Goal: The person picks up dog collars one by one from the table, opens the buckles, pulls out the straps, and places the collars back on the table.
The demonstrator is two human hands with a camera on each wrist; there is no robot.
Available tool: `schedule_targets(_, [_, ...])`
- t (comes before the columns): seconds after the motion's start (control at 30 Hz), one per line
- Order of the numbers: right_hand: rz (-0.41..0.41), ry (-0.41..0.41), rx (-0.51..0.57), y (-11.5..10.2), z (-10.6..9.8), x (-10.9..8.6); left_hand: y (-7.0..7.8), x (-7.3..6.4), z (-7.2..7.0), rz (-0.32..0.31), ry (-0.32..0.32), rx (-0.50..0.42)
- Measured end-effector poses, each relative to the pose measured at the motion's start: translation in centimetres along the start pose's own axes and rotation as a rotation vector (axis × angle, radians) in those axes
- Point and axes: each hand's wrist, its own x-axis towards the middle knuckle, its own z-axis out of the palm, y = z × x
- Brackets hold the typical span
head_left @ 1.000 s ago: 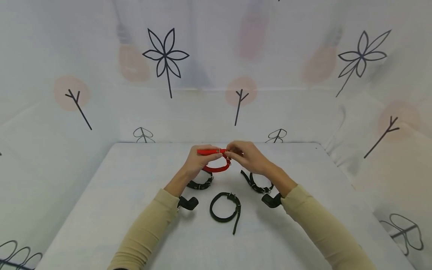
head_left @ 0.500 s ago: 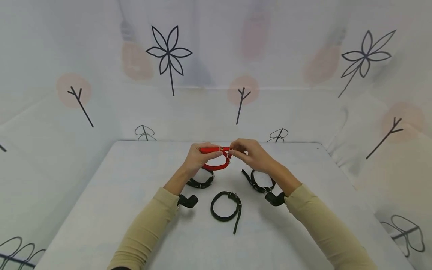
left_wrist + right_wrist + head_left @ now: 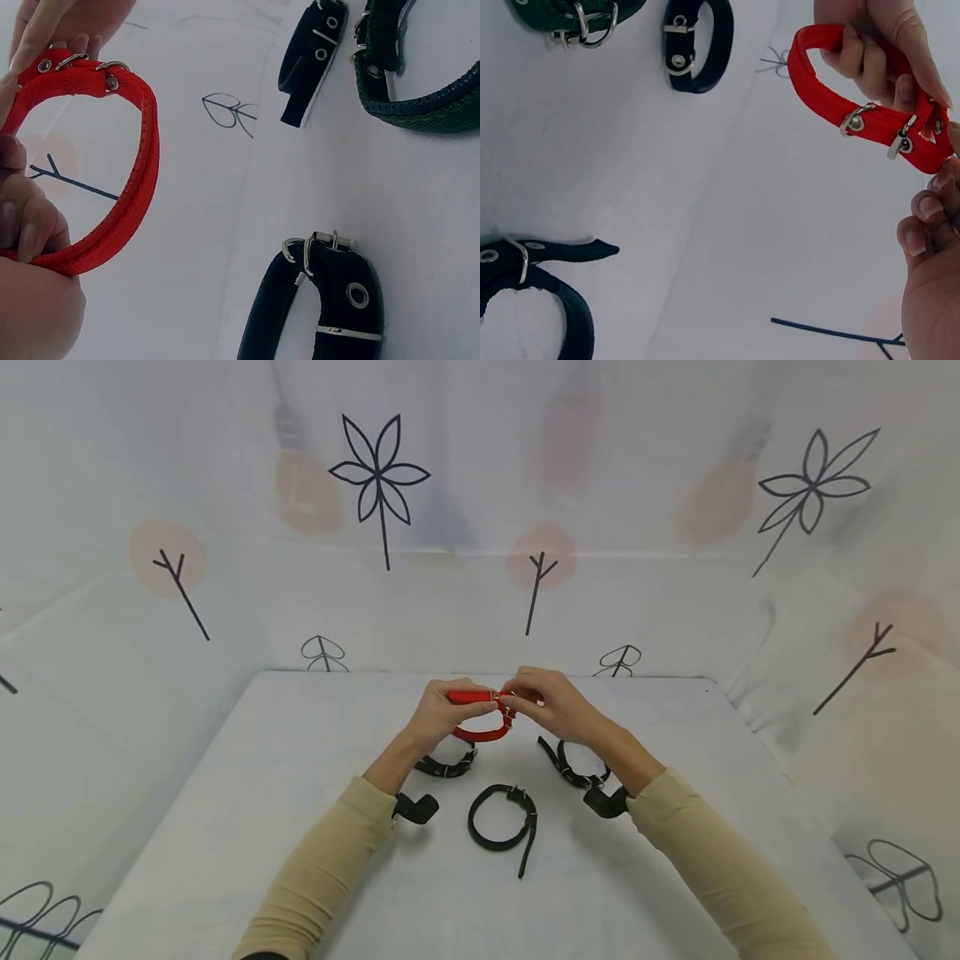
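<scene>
A red buckle collar (image 3: 483,735) is held in the air by both hands above the far part of the table, bent into a loop. My left hand (image 3: 437,717) grips its strap between thumb and fingers. My right hand (image 3: 553,700) pinches the strap end near the buckle with its fingertips. In the right wrist view the collar's metal buckle (image 3: 901,139) and a D-ring (image 3: 856,118) show, along with an eyelet on the strap. The strap tip is partly hidden by the right fingers.
Three dark collars lie on the white table (image 3: 337,860): one behind the left wrist (image 3: 447,772), a middle collar (image 3: 472,824) with its tail towards me, and a right collar (image 3: 561,766) beneath the right forearm. A patterned white cloth wall (image 3: 465,610) stands behind.
My right hand shifted slightly right along the red collar, then back left against the left thumb. Both hands keep hold of it. The dark collars stay in place.
</scene>
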Motion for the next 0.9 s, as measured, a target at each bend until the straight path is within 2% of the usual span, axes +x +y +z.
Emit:
schedule_targets(0.17, [0.007, 0.015, -0.016, 0.1, -0.2, -0.3, 0.1, -0.2, 0.2, -0.002, 0.008, 0.003])
schedule_targets(0.4, [-0.005, 0.061, -0.025, 0.5, -1.1, -1.1, 0.1, -0.5, -0.1, -0.032, 0.065, 0.067])
schedule_targets(0.9, [-0.065, 0.034, -0.017, 0.0, -0.5, -0.5, 0.6, -1.1, 0.4, -0.030, 0.038, 0.040])
